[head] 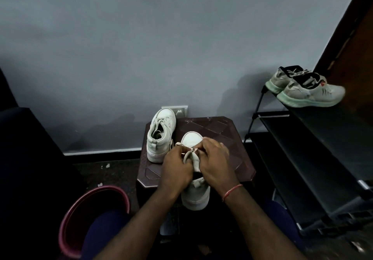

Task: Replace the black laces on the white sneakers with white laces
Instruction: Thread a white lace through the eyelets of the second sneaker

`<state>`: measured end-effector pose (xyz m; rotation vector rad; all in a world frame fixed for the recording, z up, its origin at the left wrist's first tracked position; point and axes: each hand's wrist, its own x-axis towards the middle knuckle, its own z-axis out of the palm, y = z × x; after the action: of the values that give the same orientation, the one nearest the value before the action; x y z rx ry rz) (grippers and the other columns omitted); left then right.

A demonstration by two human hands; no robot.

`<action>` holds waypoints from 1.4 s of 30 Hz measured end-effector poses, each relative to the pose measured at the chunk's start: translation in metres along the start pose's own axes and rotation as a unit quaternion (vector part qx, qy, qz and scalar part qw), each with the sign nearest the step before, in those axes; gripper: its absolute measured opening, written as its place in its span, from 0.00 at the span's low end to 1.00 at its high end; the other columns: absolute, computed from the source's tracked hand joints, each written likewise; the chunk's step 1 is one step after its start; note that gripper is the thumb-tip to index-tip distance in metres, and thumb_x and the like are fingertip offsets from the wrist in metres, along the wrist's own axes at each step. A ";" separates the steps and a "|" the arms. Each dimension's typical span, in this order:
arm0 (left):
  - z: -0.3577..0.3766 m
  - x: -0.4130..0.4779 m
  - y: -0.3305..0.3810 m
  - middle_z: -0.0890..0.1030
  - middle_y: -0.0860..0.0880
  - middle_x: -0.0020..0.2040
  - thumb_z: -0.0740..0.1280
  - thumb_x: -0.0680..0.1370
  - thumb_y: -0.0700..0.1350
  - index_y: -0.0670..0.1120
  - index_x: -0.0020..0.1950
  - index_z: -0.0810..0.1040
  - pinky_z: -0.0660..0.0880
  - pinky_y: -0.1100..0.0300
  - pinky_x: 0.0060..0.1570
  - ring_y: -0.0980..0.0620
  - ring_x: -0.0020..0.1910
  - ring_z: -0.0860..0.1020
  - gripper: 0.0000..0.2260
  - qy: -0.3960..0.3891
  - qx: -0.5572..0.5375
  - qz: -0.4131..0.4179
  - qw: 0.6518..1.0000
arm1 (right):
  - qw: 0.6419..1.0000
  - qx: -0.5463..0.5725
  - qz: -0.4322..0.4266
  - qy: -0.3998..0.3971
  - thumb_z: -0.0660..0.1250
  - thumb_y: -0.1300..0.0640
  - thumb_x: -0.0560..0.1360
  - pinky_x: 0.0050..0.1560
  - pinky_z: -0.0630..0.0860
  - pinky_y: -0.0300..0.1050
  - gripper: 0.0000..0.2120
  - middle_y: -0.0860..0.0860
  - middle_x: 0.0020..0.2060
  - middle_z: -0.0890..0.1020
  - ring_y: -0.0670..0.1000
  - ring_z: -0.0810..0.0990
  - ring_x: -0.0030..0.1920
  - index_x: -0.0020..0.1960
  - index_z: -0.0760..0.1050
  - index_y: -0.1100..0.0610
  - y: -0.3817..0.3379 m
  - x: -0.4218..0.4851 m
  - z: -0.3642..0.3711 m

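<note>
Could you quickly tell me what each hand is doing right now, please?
Left hand: fingers pinch the flat white lace over the near white sneaker.
Right hand: fingers pinch the same lace.

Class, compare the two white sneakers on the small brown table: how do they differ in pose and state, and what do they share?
The far sneaker stands untouched; the near sneaker lies under the left hand and right hand, which pinch a white lace over it. The far sneaker sits wholly on the table; the near sneaker's heel overhangs its front edge. Both are white, toes toward the wall.
</note>
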<state>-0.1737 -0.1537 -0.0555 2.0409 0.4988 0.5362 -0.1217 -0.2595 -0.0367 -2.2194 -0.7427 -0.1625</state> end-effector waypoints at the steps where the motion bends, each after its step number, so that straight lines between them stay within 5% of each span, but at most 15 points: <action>1: 0.001 0.000 0.000 0.80 0.53 0.39 0.66 0.72 0.39 0.48 0.42 0.77 0.73 0.61 0.39 0.54 0.40 0.78 0.05 0.011 -0.003 0.003 1.000 | 0.999 0.030 -0.016 0.005 0.62 0.60 0.74 0.63 0.67 0.54 0.06 0.45 0.43 0.81 0.42 0.75 0.48 0.44 0.77 0.53 -0.007 -0.002 -0.004; 4: 0.004 -0.004 0.002 0.80 0.52 0.36 0.61 0.70 0.51 0.48 0.39 0.76 0.75 0.53 0.36 0.52 0.37 0.79 0.09 0.017 -0.038 0.015 0.999 | 0.981 0.183 -0.067 0.007 0.62 0.63 0.73 0.48 0.76 0.42 0.08 0.44 0.39 0.83 0.41 0.79 0.43 0.44 0.79 0.55 -0.039 -0.010 -0.019; 8: 0.003 -0.004 0.001 0.82 0.51 0.35 0.59 0.71 0.58 0.48 0.40 0.78 0.76 0.53 0.35 0.51 0.37 0.81 0.16 0.036 -0.048 0.002 0.998 | 0.967 0.254 -0.015 0.030 0.65 0.61 0.76 0.46 0.78 0.43 0.06 0.44 0.38 0.83 0.44 0.82 0.42 0.46 0.79 0.53 -0.044 -0.007 -0.014; 13: -0.007 0.005 -0.006 0.83 0.53 0.36 0.69 0.74 0.48 0.47 0.44 0.84 0.78 0.53 0.40 0.57 0.36 0.81 0.07 0.064 0.000 -0.017 0.998 | 0.988 0.099 0.097 0.063 0.68 0.56 0.74 0.36 0.72 0.42 0.06 0.46 0.29 0.79 0.44 0.76 0.32 0.40 0.81 0.56 -0.020 0.007 -0.010; 19: -0.012 0.006 -0.016 0.84 0.52 0.34 0.63 0.71 0.58 0.51 0.41 0.84 0.79 0.45 0.41 0.50 0.38 0.83 0.14 0.027 -0.080 -0.045 0.995 | 0.984 -0.164 0.067 -0.017 0.62 0.48 0.75 0.46 0.76 0.48 0.12 0.53 0.46 0.84 0.59 0.81 0.50 0.51 0.81 0.52 -0.032 0.012 -0.008; 26: -0.016 0.006 -0.018 0.85 0.48 0.36 0.67 0.77 0.40 0.45 0.40 0.85 0.78 0.52 0.42 0.53 0.37 0.82 0.09 0.043 -0.170 -0.089 0.981 | 0.974 -0.224 0.017 -0.020 0.59 0.47 0.77 0.44 0.72 0.46 0.13 0.50 0.50 0.82 0.55 0.80 0.52 0.54 0.79 0.50 -0.029 0.006 -0.007; 42: -0.012 0.008 -0.033 0.83 0.36 0.42 0.63 0.76 0.46 0.39 0.41 0.83 0.76 0.47 0.46 0.42 0.42 0.81 0.13 -0.011 -0.282 -0.120 0.952 | 0.967 -0.253 -0.015 0.013 0.60 0.52 0.76 0.37 0.63 0.46 0.09 0.53 0.45 0.83 0.59 0.81 0.48 0.47 0.78 0.54 -0.026 0.010 0.002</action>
<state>-0.1783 -0.1254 -0.0773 1.4175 0.5027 0.4446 -0.1283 -0.2400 -0.0185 -2.6810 -0.7854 -0.4371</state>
